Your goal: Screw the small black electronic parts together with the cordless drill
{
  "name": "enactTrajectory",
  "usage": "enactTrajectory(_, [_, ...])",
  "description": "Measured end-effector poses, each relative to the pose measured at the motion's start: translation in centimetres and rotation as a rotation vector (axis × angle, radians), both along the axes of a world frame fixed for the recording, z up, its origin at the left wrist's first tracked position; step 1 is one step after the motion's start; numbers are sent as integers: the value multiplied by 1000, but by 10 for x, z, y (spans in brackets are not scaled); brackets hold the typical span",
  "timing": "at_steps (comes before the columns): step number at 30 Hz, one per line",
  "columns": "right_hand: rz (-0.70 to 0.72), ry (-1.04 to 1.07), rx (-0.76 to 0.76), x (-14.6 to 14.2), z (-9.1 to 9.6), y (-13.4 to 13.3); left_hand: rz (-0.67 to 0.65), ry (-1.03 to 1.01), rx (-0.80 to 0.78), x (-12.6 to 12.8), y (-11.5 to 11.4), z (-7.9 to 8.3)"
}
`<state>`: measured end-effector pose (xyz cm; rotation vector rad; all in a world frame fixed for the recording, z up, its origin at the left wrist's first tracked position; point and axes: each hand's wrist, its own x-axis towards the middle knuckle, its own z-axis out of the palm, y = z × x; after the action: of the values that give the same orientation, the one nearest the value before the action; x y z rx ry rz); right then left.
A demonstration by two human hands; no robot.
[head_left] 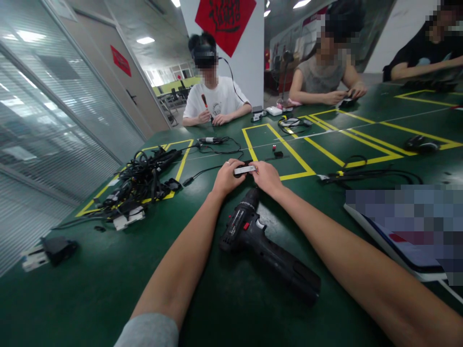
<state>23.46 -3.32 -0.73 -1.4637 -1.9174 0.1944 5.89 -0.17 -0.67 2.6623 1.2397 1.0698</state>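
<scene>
A small flat piece with a white-grey face and dark parts sits between my two hands, just above the green table. My left hand grips its left end, with a ring on one finger. My right hand pinches the right end, its fingertips at the white face. What the piece is cannot be made out. Between my forearms lies a black cordless drill, chuck pointing toward my hands, touched by neither hand. Just beyond my hands are a small black part and a tiny red-and-white item.
Tangled black cables and adapters pile up on the left. A black adapter lies nearer, at the left edge. A tablet-like device is at right, by more cables. Yellow tape marks the table. Several people sit across.
</scene>
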Motion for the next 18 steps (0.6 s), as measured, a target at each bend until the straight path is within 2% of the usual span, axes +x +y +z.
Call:
enactTrajectory(3, [53, 64, 88, 1, 2, -6, 83, -70, -44, -6, 3, -3])
enactTrajectory(6, [27, 158, 119, -2, 3, -13, 273, -150, -90, -22, 10, -2])
enactTrajectory(9, [-94, 206, 67, -5, 2, -16, 516, -282, -136, -38, 14, 18])
enactTrajectory(11, [-155, 220, 29, -6, -1, -15, 574, -311, -187, -41, 8, 42])
enactTrajectory(14, [-207, 251, -2, -4, -5, -13, 504, -171, -144, -39, -19, 79])
enactTrajectory(16, [-233, 260, -17, -4, -5, -13, 464, -18, -88, -46, -51, 98])
enactTrajectory(18, [-257, 249, -39, -4, -4, -14, 530, 107, -92, -68, -90, 108])
